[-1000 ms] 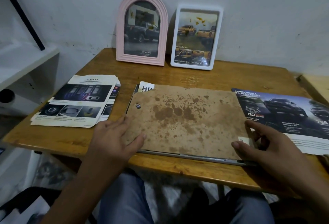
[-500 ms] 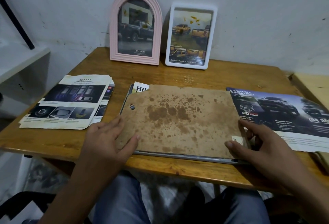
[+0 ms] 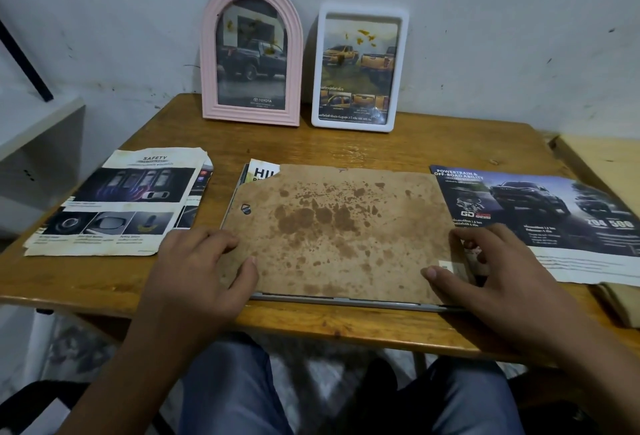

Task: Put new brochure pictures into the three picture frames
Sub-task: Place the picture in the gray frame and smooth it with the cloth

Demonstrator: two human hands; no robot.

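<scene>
My left hand (image 3: 199,270) and right hand (image 3: 485,282) rest with relaxed, spread fingers on the two near corners of the stained backing board (image 3: 339,230), gripping nothing. The board lies flat between them on the face-down third frame (image 3: 346,300), long axis running hand to hand, so both are equally near. A brochure corner (image 3: 263,171) peeks out beyond my left fingers. Farther off stand the pink frame (image 3: 207,64) and white frame (image 3: 398,71), both already filled.
</scene>
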